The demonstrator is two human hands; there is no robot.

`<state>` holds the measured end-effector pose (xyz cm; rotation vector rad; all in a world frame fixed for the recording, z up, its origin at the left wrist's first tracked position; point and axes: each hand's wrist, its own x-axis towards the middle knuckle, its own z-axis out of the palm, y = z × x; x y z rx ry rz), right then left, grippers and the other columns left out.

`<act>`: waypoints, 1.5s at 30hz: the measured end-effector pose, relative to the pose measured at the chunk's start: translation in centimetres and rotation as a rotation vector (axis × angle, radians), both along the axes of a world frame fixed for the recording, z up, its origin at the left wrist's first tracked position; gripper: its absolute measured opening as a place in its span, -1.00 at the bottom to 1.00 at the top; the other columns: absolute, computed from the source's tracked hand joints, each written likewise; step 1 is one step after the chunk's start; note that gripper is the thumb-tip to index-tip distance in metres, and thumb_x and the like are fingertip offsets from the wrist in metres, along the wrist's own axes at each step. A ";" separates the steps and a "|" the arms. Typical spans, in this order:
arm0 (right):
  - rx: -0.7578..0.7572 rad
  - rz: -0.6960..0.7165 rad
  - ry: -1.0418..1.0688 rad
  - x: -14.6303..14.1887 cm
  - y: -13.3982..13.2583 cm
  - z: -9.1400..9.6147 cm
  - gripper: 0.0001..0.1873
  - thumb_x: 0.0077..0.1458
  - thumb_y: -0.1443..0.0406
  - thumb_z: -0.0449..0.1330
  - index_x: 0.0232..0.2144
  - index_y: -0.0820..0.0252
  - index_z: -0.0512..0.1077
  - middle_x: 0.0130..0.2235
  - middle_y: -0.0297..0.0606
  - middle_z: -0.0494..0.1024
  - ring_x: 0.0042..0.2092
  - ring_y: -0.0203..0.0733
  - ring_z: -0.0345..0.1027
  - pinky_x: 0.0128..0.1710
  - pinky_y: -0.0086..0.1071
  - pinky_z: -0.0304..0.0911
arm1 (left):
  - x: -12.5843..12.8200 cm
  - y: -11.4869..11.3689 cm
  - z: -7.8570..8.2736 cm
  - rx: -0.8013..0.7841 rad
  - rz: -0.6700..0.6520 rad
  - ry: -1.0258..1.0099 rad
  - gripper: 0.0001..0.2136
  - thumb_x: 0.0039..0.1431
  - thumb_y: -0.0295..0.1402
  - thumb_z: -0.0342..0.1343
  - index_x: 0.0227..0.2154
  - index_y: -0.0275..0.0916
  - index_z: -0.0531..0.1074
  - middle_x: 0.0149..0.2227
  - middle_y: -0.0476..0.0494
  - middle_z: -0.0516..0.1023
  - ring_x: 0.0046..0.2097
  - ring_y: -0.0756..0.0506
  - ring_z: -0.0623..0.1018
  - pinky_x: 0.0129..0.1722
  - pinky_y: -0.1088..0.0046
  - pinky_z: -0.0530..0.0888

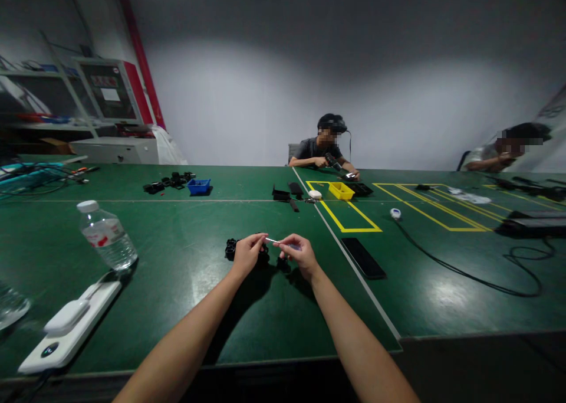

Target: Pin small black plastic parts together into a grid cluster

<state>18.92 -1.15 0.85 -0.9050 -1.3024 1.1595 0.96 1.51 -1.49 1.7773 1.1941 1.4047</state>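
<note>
Both my hands meet over the middle of the green table [186, 308]. My left hand [247, 252] is closed in a pinch on one end of a thin pale strip [272, 240]. The other end of that strip is pinched by my right hand [297, 253], whose fingers are also closed. Small black parts [230, 249] lie on the table just under and left of my left hand; part of them is hidden by the hands.
A water bottle [106, 236] and a white device [66, 326] lie at the left. A black phone [363, 258] sits right of my hands. Farther off are a blue bin [198, 186], a yellow bin [341, 190], black cables [464, 273] and two seated people.
</note>
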 end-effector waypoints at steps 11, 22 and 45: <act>0.067 0.044 -0.024 0.2 0.5 -0.9 -0.80 -0.19 0.21 0.41 -0.44 0.16 0.59 -0.34 -0.19 0.65 -0.51 -0.27 0.41 -0.46 -0.38 0.33 | 0.1 0.0 -0.2 0.042 0.029 0.064 -0.72 0.23 -0.25 0.05 -0.16 -0.26 0.57 -0.35 -0.11 0.65 -0.49 -0.02 0.52 -0.44 0.49 0.45; 0.060 0.017 -0.045 -0.1 0.9 -1.6 -0.71 -0.13 0.11 0.38 -0.44 0.19 0.50 -0.53 -0.27 0.58 -0.56 -0.27 0.39 -0.52 -0.41 0.26 | 0.1 -0.2 -0.3 0.067 0.027 0.120 -0.73 0.23 -0.34 0.04 -0.10 -0.28 0.56 -0.47 -0.08 0.60 -0.49 -0.01 0.51 -0.45 0.52 0.42; 0.131 0.050 -0.018 0.1 1.1 -2.1 -0.81 -0.12 0.23 0.38 -0.42 0.19 0.54 -0.30 -0.17 0.65 -0.51 -0.27 0.44 -0.45 -0.38 0.36 | 0.1 -0.3 0.2 -0.005 0.034 0.080 -0.73 0.24 -0.32 0.03 -0.13 -0.29 0.56 -0.33 -0.11 0.65 -0.47 0.00 0.51 -0.42 0.51 0.43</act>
